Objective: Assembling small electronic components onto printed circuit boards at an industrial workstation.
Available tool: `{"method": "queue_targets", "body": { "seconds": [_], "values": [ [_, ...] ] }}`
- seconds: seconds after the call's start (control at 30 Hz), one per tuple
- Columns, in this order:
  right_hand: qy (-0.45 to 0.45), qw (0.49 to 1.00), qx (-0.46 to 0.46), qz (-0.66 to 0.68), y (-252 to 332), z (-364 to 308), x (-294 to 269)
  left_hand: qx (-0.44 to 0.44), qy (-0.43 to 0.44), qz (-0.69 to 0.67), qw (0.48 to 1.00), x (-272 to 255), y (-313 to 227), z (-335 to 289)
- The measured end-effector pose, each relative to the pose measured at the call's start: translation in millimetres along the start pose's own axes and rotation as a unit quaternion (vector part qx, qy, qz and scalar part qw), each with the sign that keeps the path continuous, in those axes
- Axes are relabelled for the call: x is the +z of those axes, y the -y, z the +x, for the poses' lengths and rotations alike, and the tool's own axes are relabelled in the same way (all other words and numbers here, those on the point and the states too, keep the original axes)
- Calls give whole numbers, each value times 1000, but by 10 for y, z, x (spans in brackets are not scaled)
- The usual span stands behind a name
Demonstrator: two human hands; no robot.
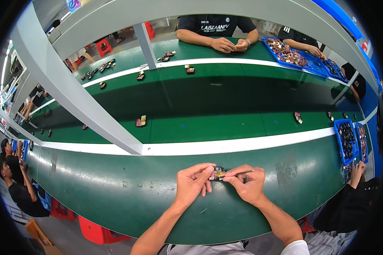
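Green conveyor belt point(127, 199) fills my view; my left hand point(192, 182) and right hand point(247, 183) meet at centre, both pinching one small dark rectangular part point(217, 173) between them, its long axis left-to-right, thin metal pin point(241, 172) toward the right.

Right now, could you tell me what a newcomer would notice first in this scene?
First, the left hand and right hand at the near edge of the green bench, pinching a small dark part between them. Beyond runs a long green conveyor belt, dotted with similar small parts; blue trays sit at right.
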State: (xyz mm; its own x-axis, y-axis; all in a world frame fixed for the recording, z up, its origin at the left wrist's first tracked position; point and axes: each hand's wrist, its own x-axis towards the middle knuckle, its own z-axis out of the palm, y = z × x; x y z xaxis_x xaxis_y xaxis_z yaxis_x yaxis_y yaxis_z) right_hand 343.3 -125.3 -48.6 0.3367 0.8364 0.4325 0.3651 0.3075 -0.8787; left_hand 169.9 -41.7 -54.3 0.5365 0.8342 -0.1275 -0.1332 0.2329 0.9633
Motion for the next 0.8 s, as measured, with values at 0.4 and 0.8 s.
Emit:
{"method": "queue_targets", "body": {
  "seconds": [0.4,0.8],
  "values": [
    [1,1000,21,11,-22,-12,-14,6,10,20,1000,-15,23,-1],
    [3,999,34,19,-55,-39,9,0,-2,14,1000,-17,52,-5]
  ]
}}
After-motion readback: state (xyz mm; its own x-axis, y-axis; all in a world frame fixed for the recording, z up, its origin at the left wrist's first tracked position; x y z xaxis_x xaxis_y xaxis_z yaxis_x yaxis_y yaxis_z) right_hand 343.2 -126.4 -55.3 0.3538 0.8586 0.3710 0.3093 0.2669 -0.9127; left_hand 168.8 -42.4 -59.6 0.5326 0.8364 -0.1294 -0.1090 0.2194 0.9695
